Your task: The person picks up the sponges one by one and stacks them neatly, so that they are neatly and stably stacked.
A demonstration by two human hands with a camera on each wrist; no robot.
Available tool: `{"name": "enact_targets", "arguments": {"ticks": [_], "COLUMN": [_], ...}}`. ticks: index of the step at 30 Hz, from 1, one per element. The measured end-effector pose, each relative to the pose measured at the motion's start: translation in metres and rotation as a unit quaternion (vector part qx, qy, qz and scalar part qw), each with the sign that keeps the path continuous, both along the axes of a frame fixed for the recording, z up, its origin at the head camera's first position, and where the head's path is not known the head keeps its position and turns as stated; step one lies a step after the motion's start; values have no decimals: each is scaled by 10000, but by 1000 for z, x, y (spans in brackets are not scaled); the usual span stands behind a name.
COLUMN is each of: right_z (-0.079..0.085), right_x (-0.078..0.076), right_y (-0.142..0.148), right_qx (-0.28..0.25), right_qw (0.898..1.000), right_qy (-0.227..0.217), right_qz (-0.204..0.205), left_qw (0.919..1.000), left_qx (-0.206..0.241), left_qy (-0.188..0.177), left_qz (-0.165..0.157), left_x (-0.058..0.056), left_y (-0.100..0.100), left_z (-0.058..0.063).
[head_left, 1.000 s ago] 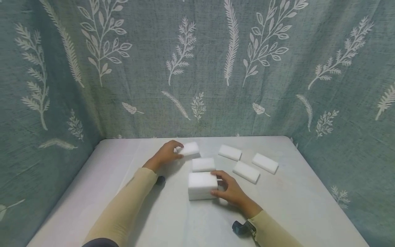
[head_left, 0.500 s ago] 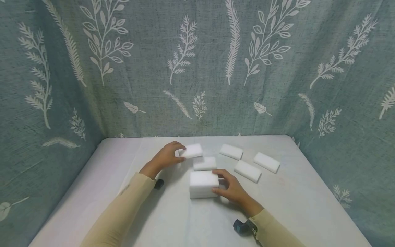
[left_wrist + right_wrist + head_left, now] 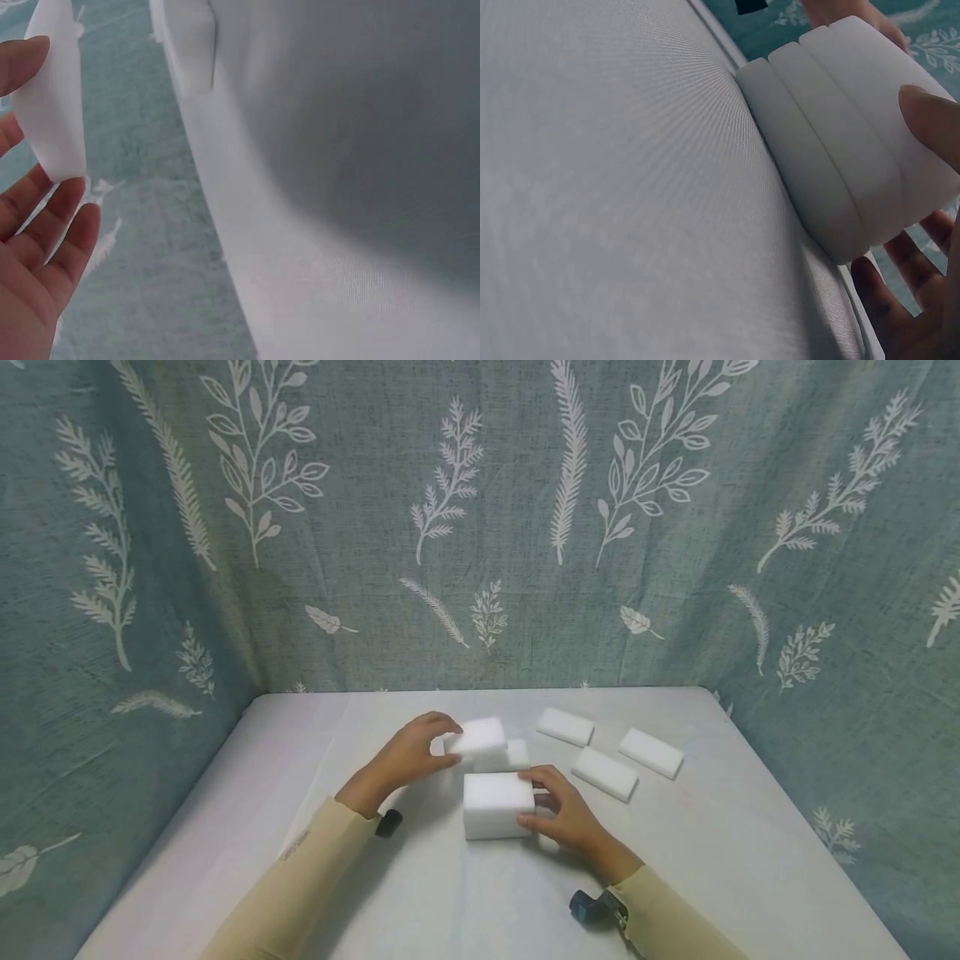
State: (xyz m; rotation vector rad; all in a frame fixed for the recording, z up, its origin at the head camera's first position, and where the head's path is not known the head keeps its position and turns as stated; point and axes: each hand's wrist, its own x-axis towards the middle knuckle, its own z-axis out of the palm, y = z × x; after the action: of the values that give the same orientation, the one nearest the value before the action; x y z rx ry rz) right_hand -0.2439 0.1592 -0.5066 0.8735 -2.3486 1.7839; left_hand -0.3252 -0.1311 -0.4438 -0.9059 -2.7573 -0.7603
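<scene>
Between the thumb and fingers of my left hand [image 3: 405, 753] is a white sponge block [image 3: 483, 735], held up above the table. The left wrist view shows this sponge [image 3: 58, 112] with the thumb on one face and fingertips at its lower end. Below and behind it, a second sponge [image 3: 519, 754] lies partly hidden. My right hand [image 3: 566, 812] holds the right end of a stack of sponges [image 3: 497, 810], thumb on the near side and fingers on the far side. Three layers of the stack [image 3: 847, 135] show in the right wrist view.
To the right, three more white sponges lie flat: one at the back [image 3: 565, 727], one nearer [image 3: 604, 774] and one farther right [image 3: 651, 753]. A patterned green curtain [image 3: 480, 527] hangs around the white table [image 3: 720, 860].
My left hand has carried its sponge right and toward the stack, so it now overlaps the sponge lying behind the stack. My right hand stays on the stack.
</scene>
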Motion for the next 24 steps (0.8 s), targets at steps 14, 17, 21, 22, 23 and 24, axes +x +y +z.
{"name": "enact_targets", "arguments": {"ticks": [14, 17, 21, 22, 23, 24], "right_z": [-16, -17, -18, -18, -18, -17], "right_x": [-9, -9, -10, -10, -10, -10], "right_y": [4, 4, 5, 6, 5, 5], "right_qx": [58, 114, 48, 1, -35, -34], "right_qw": [9996, 9993, 9982, 9979, 9976, 9972], "right_qy": [287, 364, 598, 644, 686, 742], "right_qz": [-8, -30, -80, -78, -86, -100], "left_qw": [9995, 9995, 9993, 9993, 9992, 9992], "left_qx": [-34, -48, 8, 23, 31, 35], "left_qy": [260, 244, 283, 281, 288, 282], "left_qz": [-157, -169, -245, -254, -265, -277], "left_x": [23, 28, 34, 36, 37, 39], "left_y": [0, 1, 4, 5, 5, 6], "left_z": [12, 13, 13, 13, 13, 13]}}
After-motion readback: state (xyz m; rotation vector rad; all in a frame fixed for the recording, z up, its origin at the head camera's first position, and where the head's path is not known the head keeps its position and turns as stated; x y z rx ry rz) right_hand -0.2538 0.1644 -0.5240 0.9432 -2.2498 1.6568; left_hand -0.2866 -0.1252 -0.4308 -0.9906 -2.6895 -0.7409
